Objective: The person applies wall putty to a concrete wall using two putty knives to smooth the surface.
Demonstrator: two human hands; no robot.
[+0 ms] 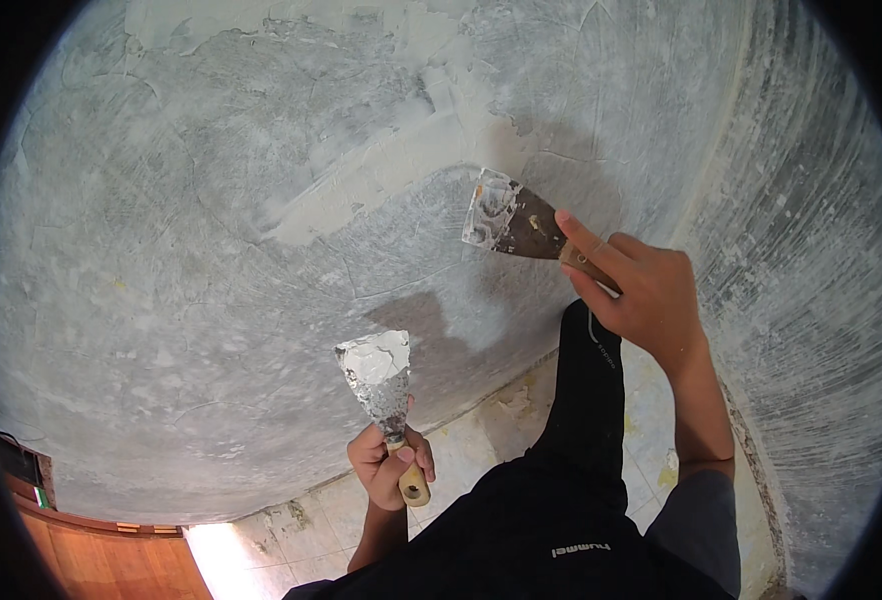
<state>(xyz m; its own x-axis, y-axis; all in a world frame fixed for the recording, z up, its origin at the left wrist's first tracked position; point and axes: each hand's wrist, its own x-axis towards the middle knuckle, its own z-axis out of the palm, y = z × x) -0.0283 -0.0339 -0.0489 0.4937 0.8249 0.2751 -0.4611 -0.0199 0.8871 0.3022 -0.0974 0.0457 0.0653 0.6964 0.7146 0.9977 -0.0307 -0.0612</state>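
Observation:
My left hand (389, 462) is closed around the light wooden handle of a putty knife (386, 396), its blade pointing up and loaded with white filler (377, 357). Higher and to the right, my right hand (646, 290) grips a second, wider putty knife (529, 222) by its wooden handle, the index finger stretched along the blade. That blade is dark, with whitish smears near its edge, and points left at the grey wall (231, 270). Whether its edge touches the wall I cannot tell. A band of pale filler (361, 185) runs across the wall left of this blade.
Another rough grey wall (811, 260) meets this one in a corner at the right. Pale floor tiles (461, 450) with stains lie below. An orange-brown wooden surface (111, 555) stands at the lower left, near a dark object (19, 460). My leg (591, 390) is close to the wall.

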